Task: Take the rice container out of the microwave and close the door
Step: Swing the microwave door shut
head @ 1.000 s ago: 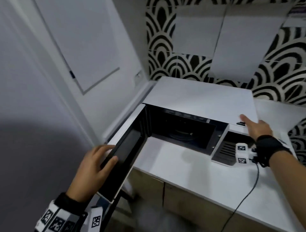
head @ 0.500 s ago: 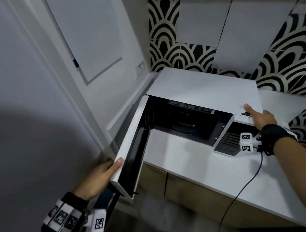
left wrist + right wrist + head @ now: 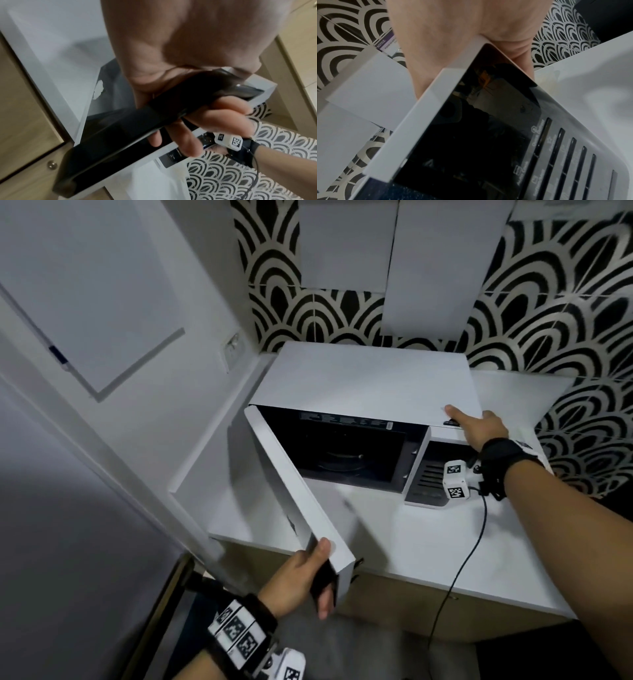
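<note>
The white microwave [image 3: 363,385] stands in the counter's back corner, its cavity dark, with only the glass turntable [image 3: 342,462] showing inside. No rice container appears in any view. The door [image 3: 298,484] stands about half open, hinged at the left. My left hand [image 3: 308,573] grips its free end, thumb on the white outer face and fingers [image 3: 205,121] curled over the dark inner side [image 3: 120,135]. My right hand [image 3: 479,426] lies flat on the microwave's top right corner, above the control panel [image 3: 431,477], fingers straight. The right wrist view shows that panel [image 3: 488,121] under the palm [image 3: 453,33].
White counter [image 3: 411,542] runs in front of and right of the microwave, over wooden cabinet fronts [image 3: 394,604]. A black cable [image 3: 472,556] hangs from my right wrist across the counter. A white wall [image 3: 137,337] stands close on the left, patterned tiles [image 3: 548,302] behind.
The door has swung from wide open towards the cavity. My left hand shifted from the door's inner face to gripping its free end. The right hand stays on the microwave's top.
</note>
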A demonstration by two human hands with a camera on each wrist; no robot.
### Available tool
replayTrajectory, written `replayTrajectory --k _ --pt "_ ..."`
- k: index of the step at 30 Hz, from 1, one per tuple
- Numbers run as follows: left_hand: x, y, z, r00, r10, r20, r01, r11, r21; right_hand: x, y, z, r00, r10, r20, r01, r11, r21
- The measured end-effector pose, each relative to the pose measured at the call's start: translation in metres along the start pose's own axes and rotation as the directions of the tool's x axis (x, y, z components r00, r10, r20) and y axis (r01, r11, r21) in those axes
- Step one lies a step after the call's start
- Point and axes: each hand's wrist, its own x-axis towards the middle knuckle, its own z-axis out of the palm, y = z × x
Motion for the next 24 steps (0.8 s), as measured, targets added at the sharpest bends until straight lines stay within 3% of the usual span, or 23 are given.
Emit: replayTrajectory --k 3,8,14,24 --pt "0.024 0.004 0.018 1.000 0.020 0.002 -0.020 1.000 -0.014 -0.001 0.001 -0.001 1.000 0.005 0.002 -0.005 1.000 0.014" --pt "0.056 0.008 0.048 0.992 0.057 -0.114 -0.061 0.998 -0.032 -0.002 0.000 -0.003 1.000 0.005 0.006 -0.006 1.000 0.013" --pt "0.112 0.026 0.070 0.990 0.014 -0.142 -0.017 1.000 -0.017 -0.001 0.001 -0.002 1.000 0.008 0.001 -0.008 1.000 0.012" --pt "0.212 0.073 0.095 0.939 -0.045 -0.341 0.001 0.992 -0.129 -0.001 0.001 -0.002 1.000 0.018 0.002 -0.018 0.998 0.062"
